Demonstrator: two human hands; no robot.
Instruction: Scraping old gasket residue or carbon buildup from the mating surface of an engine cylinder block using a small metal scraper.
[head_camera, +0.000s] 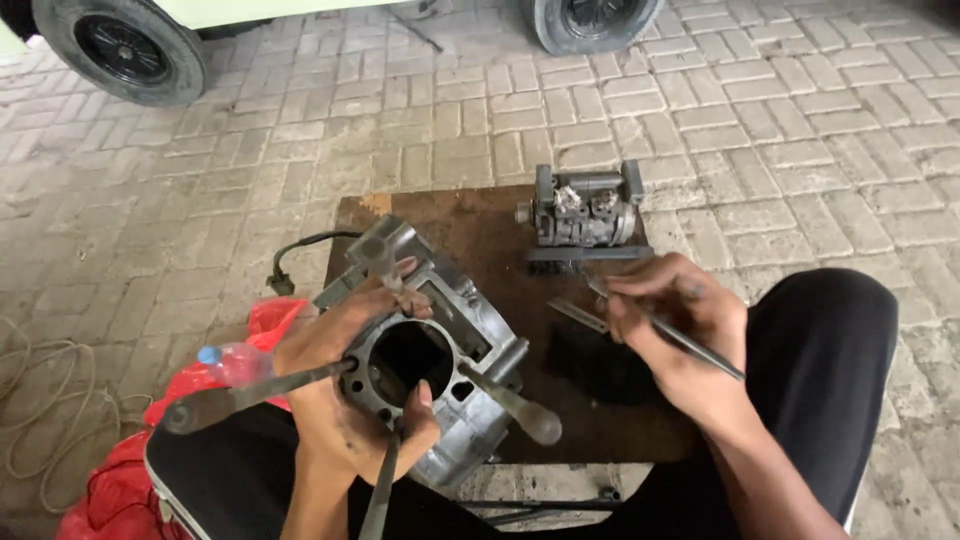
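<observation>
Left hand (345, 375), lower centre: fingers curled over the rim of the grey engine cylinder block (440, 350), thumb hooked at the near edge of the bore. Keep that grip firm; the block sits tilted on your lap and the board's near edge, and it will likely roll if you ease off.

Right hand (680, 320), centre right: fingertips pinched on a thin metal rod (670, 330), its tip low over the rusty brown board (480, 225). Hold it close to the tip for control.

Long studs (250, 395) stick out of the block toward lower left and centre; mind your wrist.

Smaller engine part (585, 210) stands upper centre on the board. Red plastic bag (190, 390) at lower left, vehicle tyre (125, 50) upper left.
</observation>
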